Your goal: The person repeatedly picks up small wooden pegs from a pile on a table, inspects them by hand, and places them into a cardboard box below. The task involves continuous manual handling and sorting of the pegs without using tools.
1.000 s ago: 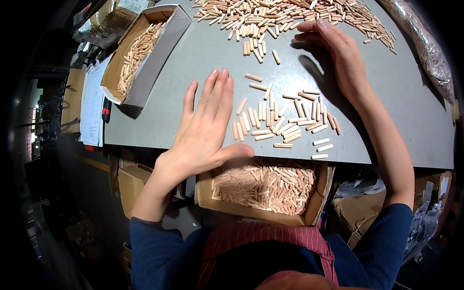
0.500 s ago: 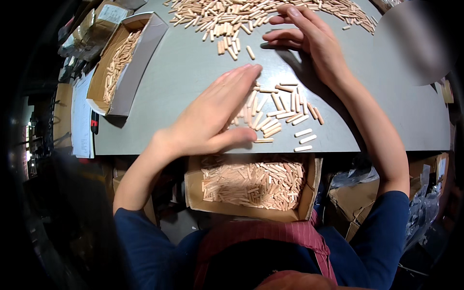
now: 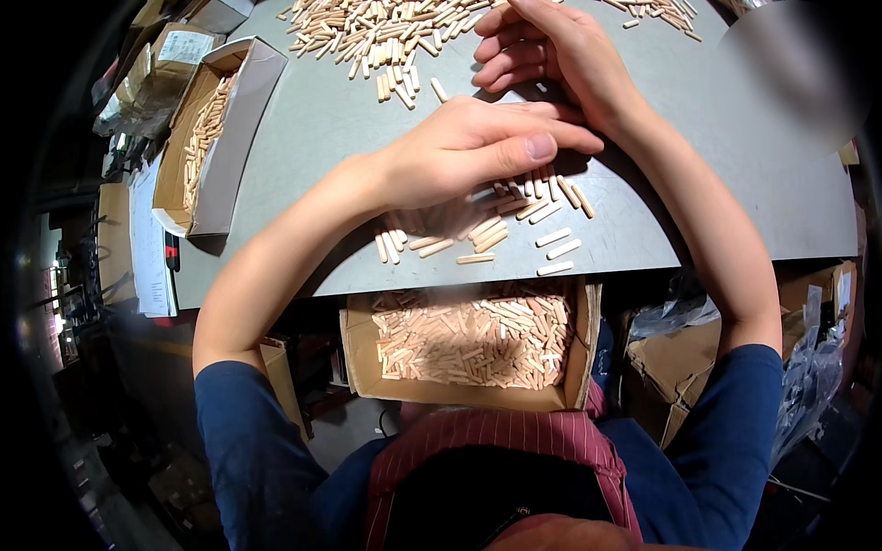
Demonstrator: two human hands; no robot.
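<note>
My left hand point(image 3: 464, 151) is held flat above the grey table point(image 3: 331, 165), fingers stretched to the right over a loose scatter of small wooden dowels point(image 3: 490, 241). It covers part of them and holds nothing that I can see. Just beyond its fingertips is my right hand point(image 3: 574, 69), palm turned left and fingers loosely bent, with nothing visible in it. A large pile of dowels point(image 3: 386, 32) spreads along the far side, left of my right hand. Below the table's front edge, a cardboard box point(image 3: 487, 395) holds many more dowels point(image 3: 478, 340).
A long, open carton point(image 3: 225, 174) with dowels stands at the table's left. Papers point(image 3: 147, 239) and a red and black tool point(image 3: 172, 251) lie beside it. A blurred round shape point(image 3: 790, 73) blocks the upper right. Below right is a cardboard box point(image 3: 675, 367) with clear plastic.
My left hand has moved right and away from me, over the scattered dowels. My right hand has shifted slightly left, and more of the near-left dowels now show.
</note>
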